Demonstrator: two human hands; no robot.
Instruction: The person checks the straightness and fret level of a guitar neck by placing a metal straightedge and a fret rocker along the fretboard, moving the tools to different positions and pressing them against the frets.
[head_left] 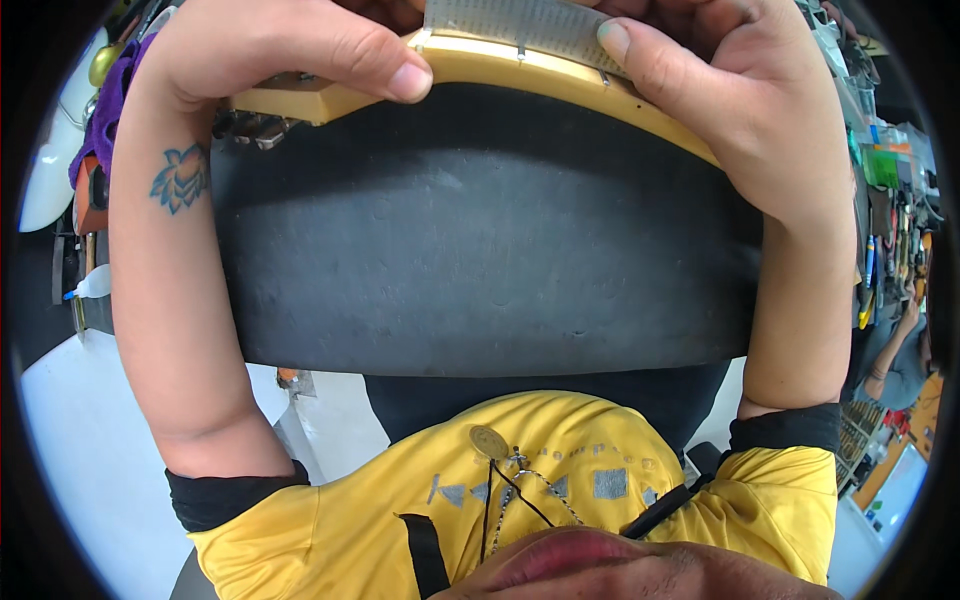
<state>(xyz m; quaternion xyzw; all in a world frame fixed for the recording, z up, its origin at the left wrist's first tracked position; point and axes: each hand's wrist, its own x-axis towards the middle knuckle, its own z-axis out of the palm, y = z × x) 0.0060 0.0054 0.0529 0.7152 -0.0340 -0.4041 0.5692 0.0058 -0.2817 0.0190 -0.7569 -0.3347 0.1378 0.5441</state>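
Across the top edge lies a pale wooden guitar neck (540, 68), seen from its side, with its headstock (285, 103) and metal tuners (262, 128) to the left. Standing along the frets is a thin grey metal gauge plate (520, 22) covered in fine printed marks. My left hand (330, 50) closes on the neck near the headstock, thumb laid along the side. With its thumb on the plate's right end, my right hand (715, 75) grips the plate against the neck. Most fingers of both hands are hidden or cut off by the frame.
Below the neck spreads a dark, scuffed worktop (480, 250). At left are a purple cloth (103, 125) and a small white bottle (95, 283). Hand tools and a green container (885, 165) crowd the right side, where another person's arm (890, 350) shows.
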